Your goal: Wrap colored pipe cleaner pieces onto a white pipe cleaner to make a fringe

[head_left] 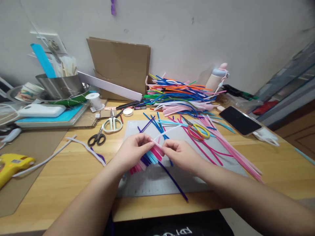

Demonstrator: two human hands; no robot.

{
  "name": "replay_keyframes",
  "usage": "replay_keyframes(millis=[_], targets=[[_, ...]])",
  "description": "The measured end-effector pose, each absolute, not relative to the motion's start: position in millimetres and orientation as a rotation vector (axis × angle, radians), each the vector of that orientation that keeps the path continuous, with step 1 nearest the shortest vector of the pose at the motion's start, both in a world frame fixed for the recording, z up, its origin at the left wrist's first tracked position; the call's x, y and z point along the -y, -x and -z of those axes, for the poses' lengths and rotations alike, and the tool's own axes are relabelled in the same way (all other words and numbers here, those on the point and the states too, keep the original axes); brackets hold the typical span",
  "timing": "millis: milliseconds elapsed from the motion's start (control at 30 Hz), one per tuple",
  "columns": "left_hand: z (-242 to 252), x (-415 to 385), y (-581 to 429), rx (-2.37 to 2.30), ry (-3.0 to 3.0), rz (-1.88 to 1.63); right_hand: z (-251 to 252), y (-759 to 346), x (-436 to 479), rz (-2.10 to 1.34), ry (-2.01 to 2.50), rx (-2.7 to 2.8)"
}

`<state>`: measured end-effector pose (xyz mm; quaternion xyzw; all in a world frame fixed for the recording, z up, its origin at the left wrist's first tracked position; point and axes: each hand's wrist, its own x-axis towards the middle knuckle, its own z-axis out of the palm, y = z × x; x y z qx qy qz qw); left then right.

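My left hand (pixel 134 149) and my right hand (pixel 180 154) meet over a grey cutting mat (pixel 157 182), both pinched on a small bundle of short pipe cleaner pieces (pixel 150 159) in pink, blue and purple. A pale pink pipe cleaner (pixel 167 131) runs up and to the right from between my fingertips. A long purple pipe cleaner (pixel 174 183) lies on the mat under my right hand.
A heap of coloured pipe cleaners (pixel 177 93) lies at the back, pink ones (pixel 231 150) fan out to the right. Scissors with red and yellow handles (pixel 198 131), white scissors (pixel 112 124), black scissors (pixel 97 137), a phone (pixel 240 120), a yellow glue gun (pixel 12 165), and cardboard (pixel 120 65) surround the mat.
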<state>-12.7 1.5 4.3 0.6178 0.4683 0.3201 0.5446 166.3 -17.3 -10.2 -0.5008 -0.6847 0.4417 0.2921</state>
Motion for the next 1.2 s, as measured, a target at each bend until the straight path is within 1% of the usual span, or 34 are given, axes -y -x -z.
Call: replay_keyframes(millis=[67, 167, 467, 633, 900, 1200], targets=[[-5, -2, 12, -1.118, -1.461, -0.760, 12, -167, 16, -1.056, 1.328, 1.902], [-4, -1, 11, -1.131, -1.484, -0.748, 11, -167, 17, -1.022, 1.307, 1.943], [-1, 0, 7, -1.040, -1.398, -0.689, 13, -167, 20, -1.351, 1.074, 1.479], [0, -1, 8, -1.026, -1.353, -0.686, 15, -169, 21, -1.427, 1.058, 1.545], [-1, 1, 7, -1.043, -1.385, -0.685, 17, -165, 25, -1.318, 1.198, 1.633], [-4, 3, 4, -1.059, -1.413, -0.685, 19, -162, 28, -1.260, 1.245, 1.665]])
